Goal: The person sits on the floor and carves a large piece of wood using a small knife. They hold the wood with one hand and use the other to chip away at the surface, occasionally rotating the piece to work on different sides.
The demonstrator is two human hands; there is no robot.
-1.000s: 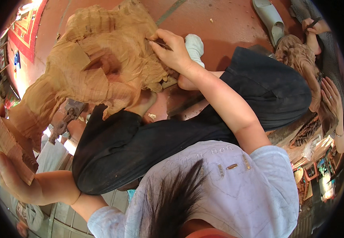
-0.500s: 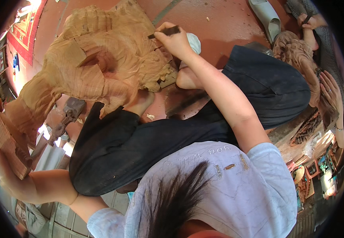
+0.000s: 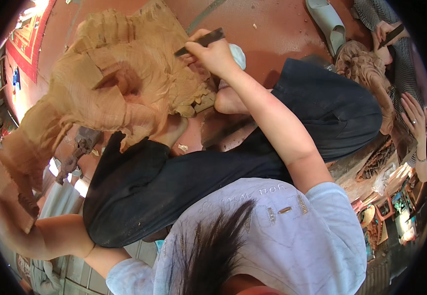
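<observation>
Wood carving (image 3: 149, 81): large, tan, rough-surfaced; located in front of the black-trousered legs (image 3: 243, 160), at upper left of view.
Left hand (image 3: 14, 233): thumb and fingers wrapped on either side of the carving's left end; grip firmly to prevent rocking.
Right hand (image 3: 216, 56): thumb and fingers pinching the dark tool (image 3: 212, 38); steady the wrist.
Tool tip: at the carving's right edge, contact unclear; direct it away from the bare foot (image 3: 229, 101).

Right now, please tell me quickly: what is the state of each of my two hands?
Left hand: cupped around the end of the wooden carving, holding it.
Right hand: closed, holding a dark flat tool.
</observation>
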